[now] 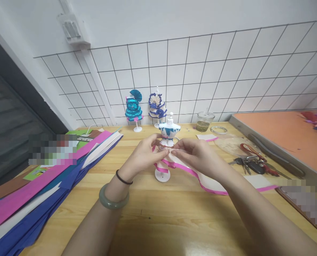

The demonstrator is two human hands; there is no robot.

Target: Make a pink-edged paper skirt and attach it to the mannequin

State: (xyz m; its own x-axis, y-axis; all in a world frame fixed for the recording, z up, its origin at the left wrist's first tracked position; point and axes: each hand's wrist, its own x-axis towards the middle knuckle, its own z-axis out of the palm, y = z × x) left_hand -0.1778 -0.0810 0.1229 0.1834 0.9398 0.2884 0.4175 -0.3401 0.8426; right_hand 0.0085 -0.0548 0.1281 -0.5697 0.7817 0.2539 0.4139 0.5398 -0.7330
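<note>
A small white mannequin stand point(169, 132) with a blue-patterned bodice stands on the wooden table point(158, 213). My left hand point(142, 154) and my right hand point(194, 154) meet at its waist. Both pinch a white paper strip with a pink edge point(201, 177), which trails off to the right across the table. The fingers of both hands are closed on the strip. My left wrist wears a green bangle and a black band.
Long sheets of pink, white and blue paper point(41, 192) lie at the left. Two dressed mannequins point(144, 106) stand by the wire grid wall. A glass jar point(205, 121), keys point(247, 163) and an orange board point(283, 138) are at the right.
</note>
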